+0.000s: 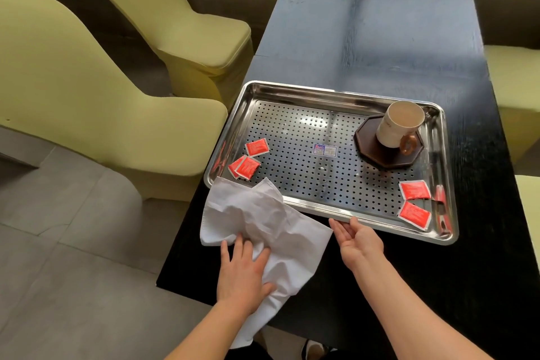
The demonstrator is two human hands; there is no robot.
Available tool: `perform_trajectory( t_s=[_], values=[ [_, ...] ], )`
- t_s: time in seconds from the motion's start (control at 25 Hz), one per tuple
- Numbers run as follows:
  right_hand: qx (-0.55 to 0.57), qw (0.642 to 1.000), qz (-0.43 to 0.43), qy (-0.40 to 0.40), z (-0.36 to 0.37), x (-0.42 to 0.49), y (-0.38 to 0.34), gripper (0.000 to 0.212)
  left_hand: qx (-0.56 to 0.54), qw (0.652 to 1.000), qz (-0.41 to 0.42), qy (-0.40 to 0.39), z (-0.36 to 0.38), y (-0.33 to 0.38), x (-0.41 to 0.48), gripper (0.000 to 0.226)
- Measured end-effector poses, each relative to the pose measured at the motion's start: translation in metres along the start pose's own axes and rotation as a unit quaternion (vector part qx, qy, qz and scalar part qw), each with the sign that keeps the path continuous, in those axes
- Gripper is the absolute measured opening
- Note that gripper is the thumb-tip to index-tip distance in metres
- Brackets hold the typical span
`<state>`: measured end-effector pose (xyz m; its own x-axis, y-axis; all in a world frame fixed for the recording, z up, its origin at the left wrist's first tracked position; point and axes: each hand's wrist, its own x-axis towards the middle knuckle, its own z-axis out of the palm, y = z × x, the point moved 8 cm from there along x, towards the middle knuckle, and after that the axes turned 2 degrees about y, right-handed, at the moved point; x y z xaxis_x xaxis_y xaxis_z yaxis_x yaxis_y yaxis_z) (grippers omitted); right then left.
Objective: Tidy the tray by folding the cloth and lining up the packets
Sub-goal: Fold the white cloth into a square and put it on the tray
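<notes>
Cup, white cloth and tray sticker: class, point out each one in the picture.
Cup (pixel 399 126): head view, on its white side wall.
White cloth (pixel 263 213): head view, on its crumpled middle.
Tray sticker (pixel 325 150): head view, on its centre.

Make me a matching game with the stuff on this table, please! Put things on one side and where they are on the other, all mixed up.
Things:
1. mug
2. white cloth
3. right hand
4. label sticker

Places:
A. in the middle of the steel tray
B. at the tray's near rim, palm open
C. standing on the dark octagonal coaster
D. draped over the tray's near left corner, reaching past the table edge, under the left hand

Pairs: 1-C, 2-D, 3-B, 4-A
</notes>
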<state>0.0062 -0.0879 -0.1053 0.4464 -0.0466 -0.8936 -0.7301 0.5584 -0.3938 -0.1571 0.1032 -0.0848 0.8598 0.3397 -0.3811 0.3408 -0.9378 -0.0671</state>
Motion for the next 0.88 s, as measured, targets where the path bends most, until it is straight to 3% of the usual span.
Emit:
perform_trajectory(
  t_s=[0.6,0.88],
  values=[
    [0.015,1.000,-0.019,0.008,0.034,0.020,-0.030,0.009,-0.130,0.991,0.005,-0.035,0.001,0.006,0.003,0.073],
    [0.037,0.999,-0.018,-0.002,0.053,0.031,-0.033,0.024,-0.146,0.989,-0.010,-0.036,-0.006,0.005,0.007,0.071]
  ],
)
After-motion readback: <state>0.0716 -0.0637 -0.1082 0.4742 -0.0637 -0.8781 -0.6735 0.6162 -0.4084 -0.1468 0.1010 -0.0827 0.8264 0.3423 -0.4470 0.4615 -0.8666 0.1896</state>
